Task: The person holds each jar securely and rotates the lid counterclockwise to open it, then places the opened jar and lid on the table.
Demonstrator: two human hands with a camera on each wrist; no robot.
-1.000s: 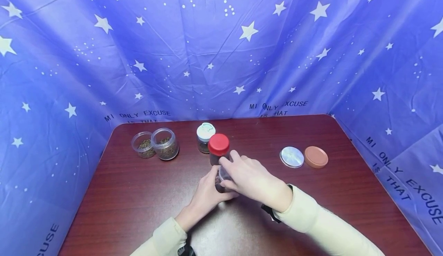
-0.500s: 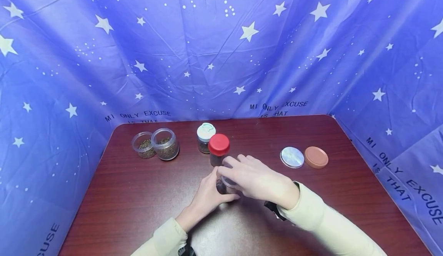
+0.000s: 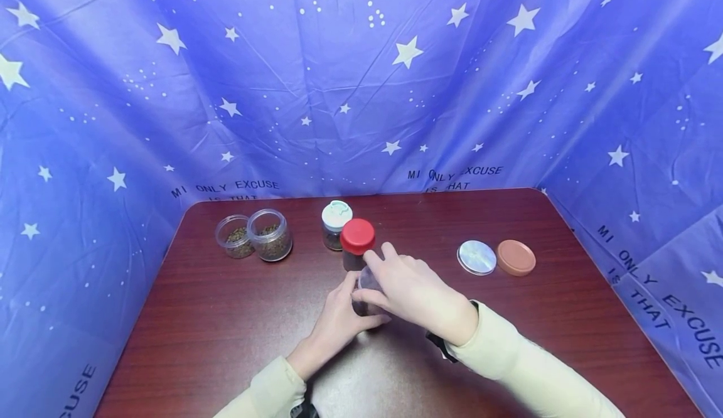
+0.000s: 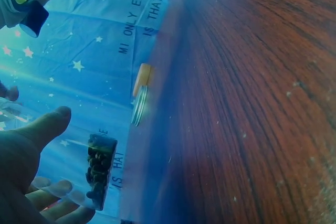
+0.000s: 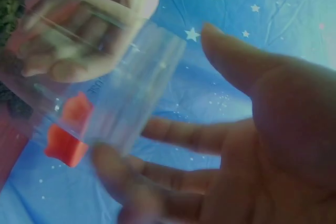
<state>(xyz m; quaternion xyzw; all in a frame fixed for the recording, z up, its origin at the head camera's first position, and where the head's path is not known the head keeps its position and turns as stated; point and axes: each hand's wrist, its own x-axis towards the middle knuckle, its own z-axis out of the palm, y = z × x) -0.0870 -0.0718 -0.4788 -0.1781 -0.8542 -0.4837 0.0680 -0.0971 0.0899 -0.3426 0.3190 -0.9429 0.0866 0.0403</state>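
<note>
I look down on a dark red table [image 3: 226,317] walled in by a blue starred cloth [image 3: 361,91]. At its middle my right hand [image 3: 415,292] has its fingers [image 3: 374,260] curled over the clear lid [image 3: 369,278] of a small jar [image 3: 364,305]; the right wrist view shows that lid [image 5: 131,93] caught between fingertips and thumb, with the palm arched above it. My left hand [image 3: 339,317] wraps the jar's body from the near left, thumb across the front; in the left wrist view the thumb [image 4: 44,127] and fingers stand apart, and I cannot tell how hard they press. The jar stands upright on the table, just near of a red-capped jar [image 3: 357,250], which my right fingertips almost touch; behind that stands a white-capped jar [image 3: 336,223]. Far left sit two open jars [image 3: 254,237] with brown contents, touching each other. Far right lie a silver lid [image 3: 477,257] and a brown lid [image 3: 516,257], side by side, well apart from my hands.
</note>
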